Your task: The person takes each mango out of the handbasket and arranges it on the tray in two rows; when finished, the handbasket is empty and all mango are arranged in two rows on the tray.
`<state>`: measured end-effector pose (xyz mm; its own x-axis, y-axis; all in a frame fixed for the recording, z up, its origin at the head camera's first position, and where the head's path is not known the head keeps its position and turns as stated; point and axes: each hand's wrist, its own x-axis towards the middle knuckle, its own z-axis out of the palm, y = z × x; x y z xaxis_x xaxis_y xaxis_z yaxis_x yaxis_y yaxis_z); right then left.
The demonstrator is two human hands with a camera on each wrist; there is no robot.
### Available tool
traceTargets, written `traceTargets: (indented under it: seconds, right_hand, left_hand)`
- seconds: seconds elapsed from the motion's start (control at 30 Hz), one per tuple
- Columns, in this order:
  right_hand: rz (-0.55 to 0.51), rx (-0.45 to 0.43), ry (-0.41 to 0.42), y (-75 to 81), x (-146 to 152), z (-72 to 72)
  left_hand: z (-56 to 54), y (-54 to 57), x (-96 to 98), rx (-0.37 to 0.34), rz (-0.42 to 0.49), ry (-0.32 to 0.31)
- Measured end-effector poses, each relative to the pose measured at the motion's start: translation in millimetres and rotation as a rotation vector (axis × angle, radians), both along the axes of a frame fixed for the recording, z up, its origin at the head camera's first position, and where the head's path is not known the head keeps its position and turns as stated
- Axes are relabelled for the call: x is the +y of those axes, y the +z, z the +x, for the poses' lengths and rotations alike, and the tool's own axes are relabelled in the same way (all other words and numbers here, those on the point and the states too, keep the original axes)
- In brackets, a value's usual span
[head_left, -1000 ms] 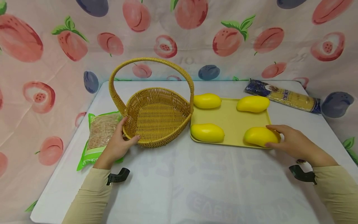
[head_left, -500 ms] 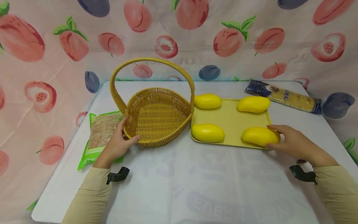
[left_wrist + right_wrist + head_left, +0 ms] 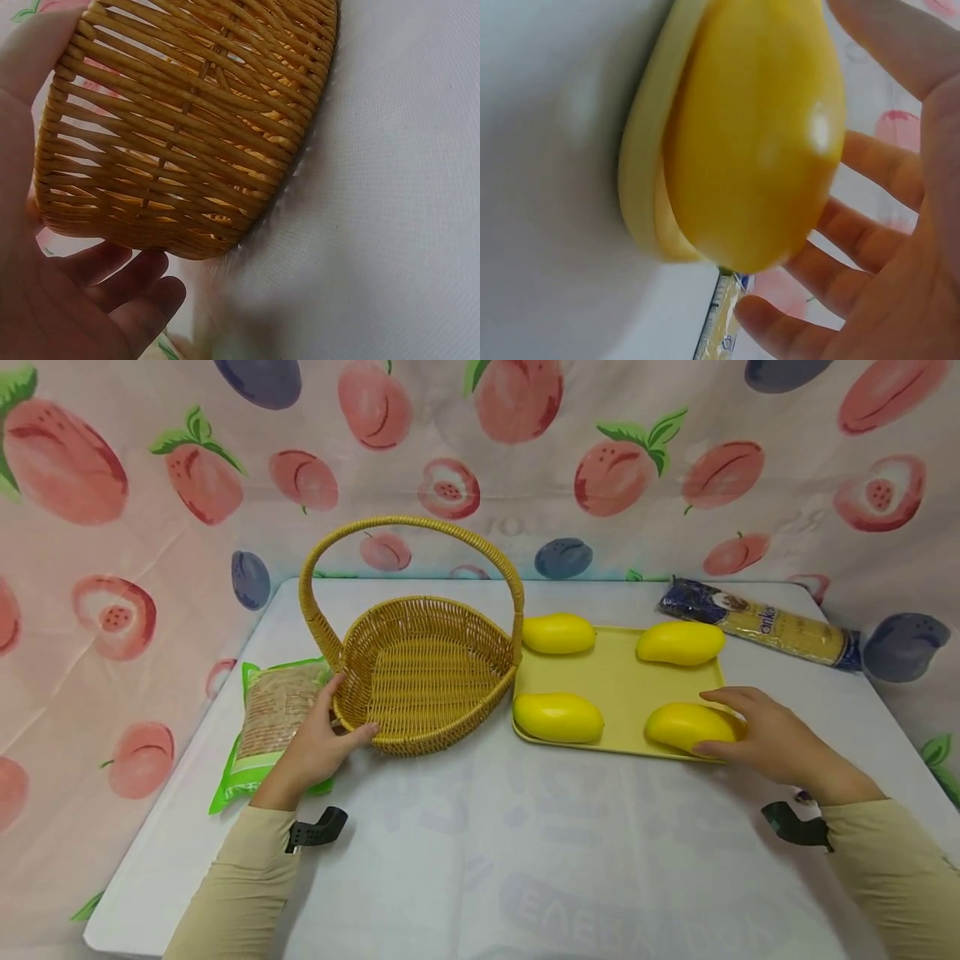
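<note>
My left hand [image 3: 318, 739] holds the near left rim of a wicker basket [image 3: 427, 681], thumb over the edge and fingers along the outside. The left wrist view shows the basket's woven side [image 3: 172, 135] close up. On the right, my right hand [image 3: 772, 735] is spread around the near right yellow mango [image 3: 686, 727]. In the right wrist view its fingers [image 3: 855, 232] reach behind the mango [image 3: 757, 142], while the thumb stands off it. This mango lies on a pale yellow tray [image 3: 622, 685], at its near right corner.
Several other mangoes lie at the tray's corners, such as the near left mango [image 3: 558, 717]. A green-edged bag [image 3: 277, 714] lies left of the basket, partly behind my left hand. A pasta packet [image 3: 765, 620] lies at the back right. Fruit-patterned cloth [image 3: 525, 477] rises behind the table.
The near right mango has shifted slightly left on the tray. My right hand has moved left over it and its fingers stand further apart. My left hand and the basket stay in place.
</note>
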<state>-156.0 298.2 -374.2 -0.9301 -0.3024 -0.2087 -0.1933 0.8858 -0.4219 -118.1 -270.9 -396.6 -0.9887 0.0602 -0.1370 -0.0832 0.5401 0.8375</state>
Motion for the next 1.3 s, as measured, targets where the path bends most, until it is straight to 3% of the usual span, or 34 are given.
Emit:
traceTargets:
  seconds: [0.83,0.9,1.07,1.17,1.3]
  right_hand:
    - [-0.018,0.001,0.024,-0.7,1,1.9]
    - [-0.013,-0.001,0.024,-0.4,2,1.8]
    - [-0.015,-0.001,0.038,1.0,3,1.2]
    - [-0.012,0.006,0.054,2.7,4,0.0]
    - [0.010,-0.014,0.051,5.8,6,-1.5]
  left_hand:
    - [0.6,1.0,-0.7,0.000,-0.019,-0.007]
    - [1.3,3.1,-0.7,0.004,-0.056,-0.013]
    - [4.7,15.2,0.7,0.064,-0.256,-0.038]
    - [8.0,24.8,4.5,0.133,-0.371,-0.047]
    - [10.6,37.6,12.9,0.232,-0.448,-0.067]
